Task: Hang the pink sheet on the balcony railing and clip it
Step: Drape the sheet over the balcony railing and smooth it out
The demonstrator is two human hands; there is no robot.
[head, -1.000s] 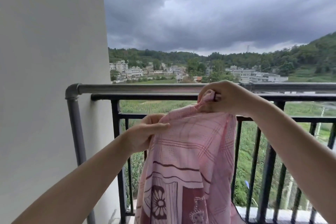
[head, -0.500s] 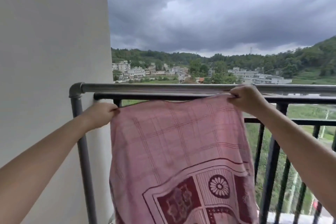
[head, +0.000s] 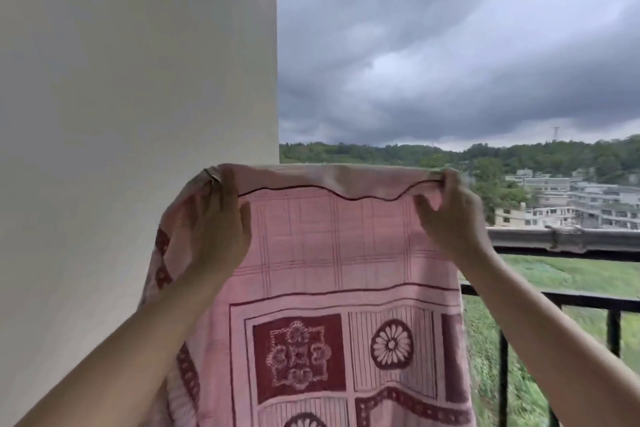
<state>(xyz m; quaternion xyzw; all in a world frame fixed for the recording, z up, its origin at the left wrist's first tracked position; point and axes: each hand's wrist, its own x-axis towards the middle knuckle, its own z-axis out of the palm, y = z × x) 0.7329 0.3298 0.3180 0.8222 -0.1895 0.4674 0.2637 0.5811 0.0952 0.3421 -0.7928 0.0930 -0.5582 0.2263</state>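
Note:
The pink sheet (head: 332, 253), checked with dark red flower panels, is stretched wide and held up high in front of me. My left hand (head: 216, 225) grips its top left corner and my right hand (head: 450, 218) grips its top right corner. The top edge folds over away from me, above the level of the balcony railing (head: 568, 239). Only the right stretch of the grey rail shows; the rest is hidden behind the sheet. No clip is visible.
A pale wall (head: 138, 114) fills the left side, close to my left hand. Black railing bars (head: 613, 329) run below the top rail at the right. Beyond lie green fields, buildings and a dark cloudy sky.
Both hands have lifted the spread sheet from rail height to well above the rail. The view has tilted upward and shifted left.

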